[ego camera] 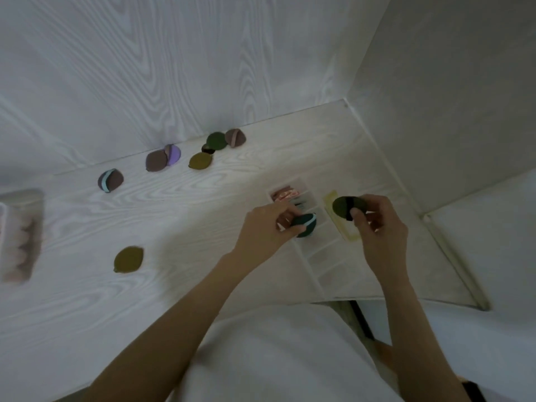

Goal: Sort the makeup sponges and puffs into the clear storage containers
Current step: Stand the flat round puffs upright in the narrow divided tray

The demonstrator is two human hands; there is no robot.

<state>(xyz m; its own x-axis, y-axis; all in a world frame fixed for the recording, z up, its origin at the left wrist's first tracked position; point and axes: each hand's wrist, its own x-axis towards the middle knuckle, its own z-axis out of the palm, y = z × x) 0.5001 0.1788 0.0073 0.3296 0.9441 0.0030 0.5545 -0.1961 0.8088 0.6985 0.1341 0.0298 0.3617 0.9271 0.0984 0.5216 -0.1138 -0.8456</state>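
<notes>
puff insertion at the divided container: hand-to-slot alignment

the left hand [269, 224] is closed on a dark teal puff [304, 226] with a pale blue strap, held directly over the clear divided container [319, 253]. the right hand [377, 227] is pinched on a dark green puff [346, 207] with a black strap, held just right of the container, above a pale yellow lid-like piece [352, 236]. the two hands are apart, one on each side of the container's upper half

the container's long axis runs from the far end, near the back of the white wood-grain table [145, 216], toward the person, with narrow slots lying across it. the far slot already holds pinkish items [285, 195]; the nearer slots look unfilled. judged from this, the teal puff must go in edge-first with its flat face parallel to the dividers; the left hand is nearer and is the likely one to place first

remaining loose puffs lie well apart to the left and far side: an olive puff [128, 259] near the person, a brown puff with a blue strap [110, 180], a brown and purple pair [162, 159], another olive one [200, 161], and a green and brown group [226, 140]. all appear soft, matte, rounded discs. a second container [20, 236] at the left edge is blurred; its contents cannot be told
</notes>
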